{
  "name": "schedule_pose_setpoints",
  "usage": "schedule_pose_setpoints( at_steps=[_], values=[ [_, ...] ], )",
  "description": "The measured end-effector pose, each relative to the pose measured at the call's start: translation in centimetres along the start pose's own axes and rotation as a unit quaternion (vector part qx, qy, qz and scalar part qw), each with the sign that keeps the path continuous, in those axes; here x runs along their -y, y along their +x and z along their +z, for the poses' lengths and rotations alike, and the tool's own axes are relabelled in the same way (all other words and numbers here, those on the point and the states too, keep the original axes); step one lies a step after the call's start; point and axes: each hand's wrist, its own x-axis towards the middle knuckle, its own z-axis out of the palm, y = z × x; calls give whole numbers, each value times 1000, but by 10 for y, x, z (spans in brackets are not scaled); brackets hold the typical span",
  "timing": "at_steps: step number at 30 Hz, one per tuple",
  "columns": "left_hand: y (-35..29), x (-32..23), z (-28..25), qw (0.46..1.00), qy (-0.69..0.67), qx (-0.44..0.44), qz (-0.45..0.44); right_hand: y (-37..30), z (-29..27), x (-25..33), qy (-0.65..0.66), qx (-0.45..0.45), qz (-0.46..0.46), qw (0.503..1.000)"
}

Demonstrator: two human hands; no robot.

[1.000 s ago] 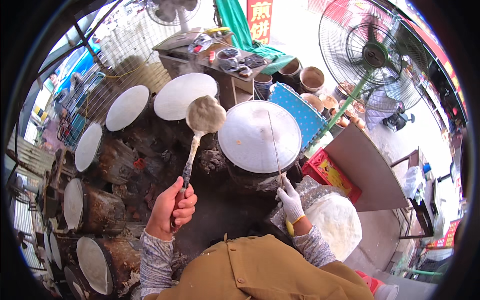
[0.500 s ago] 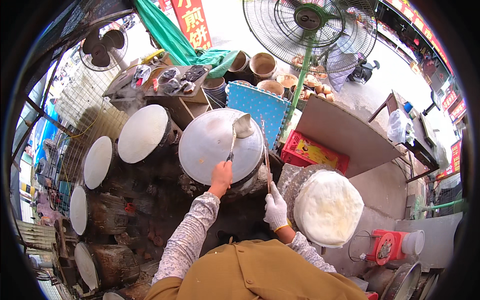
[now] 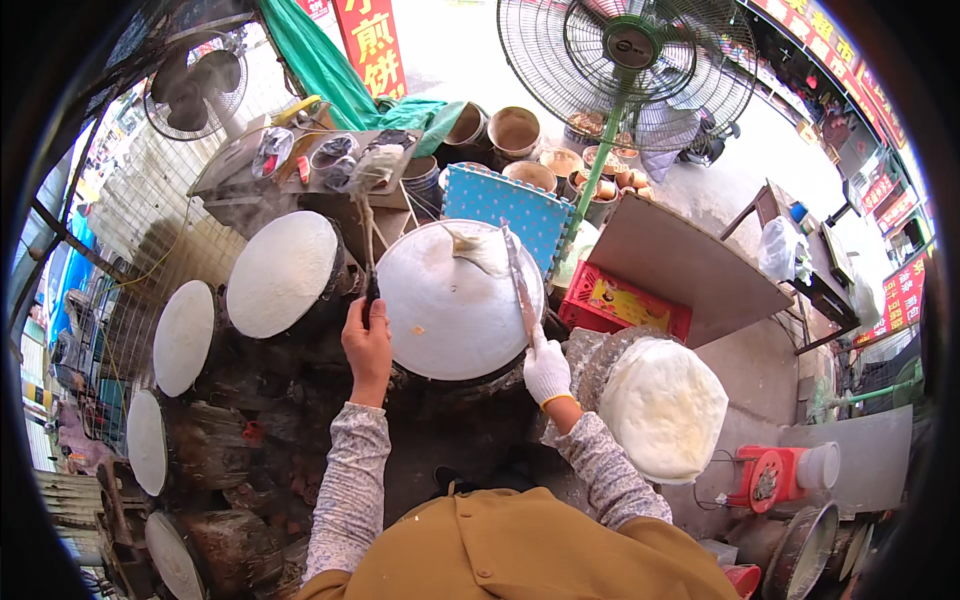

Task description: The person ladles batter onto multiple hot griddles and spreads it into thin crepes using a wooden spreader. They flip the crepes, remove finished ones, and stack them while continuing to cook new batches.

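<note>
My left hand [image 3: 368, 352], bare, grips the dark handle of a long thin tool [image 3: 368, 232]. The tool points away from me past the griddle's left edge, and its far end is blurred. Straight ahead is a large round griddle [image 3: 440, 330] covered in a thin pale layer. A wet lump of pale batter [image 3: 482, 250] lies on its far right part. In a white glove, my right hand [image 3: 548, 374] is closed around a long flat spatula [image 3: 520, 285], whose blade reaches over the griddle's right side beside the batter. A thick stack of white flatbreads [image 3: 665, 410] is to the right.
Several more round griddles [image 3: 282, 275] with white tops curve along the left. Behind stand a blue foam panel [image 3: 510, 215], a green fan [image 3: 628, 48] and clay pots [image 3: 514, 130]. A red crate [image 3: 625, 305] and a brown board [image 3: 690, 265] are at the right.
My left hand has moved left, lifting its tool off the griddle and leaving the batter there. My right hand has brought the spatula forward and left, over the griddle. The view has shifted slightly.
</note>
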Motion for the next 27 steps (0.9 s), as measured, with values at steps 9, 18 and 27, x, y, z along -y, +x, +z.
schedule_pose_setpoints(
  at_steps=[9, 18, 27],
  values=[
    [-47, -4, -60, 818, -376, 206, -384, 57, 36, 66, 201, -40, 12, 979],
    [-75, 9, -97, 742, -419, 215, -477, 2, 41, 64, 192, -58, 26, 979],
    [-75, -4, -130, 755, -416, 230, -452, 30, -5, 18, 186, -61, 72, 978]
  ],
)
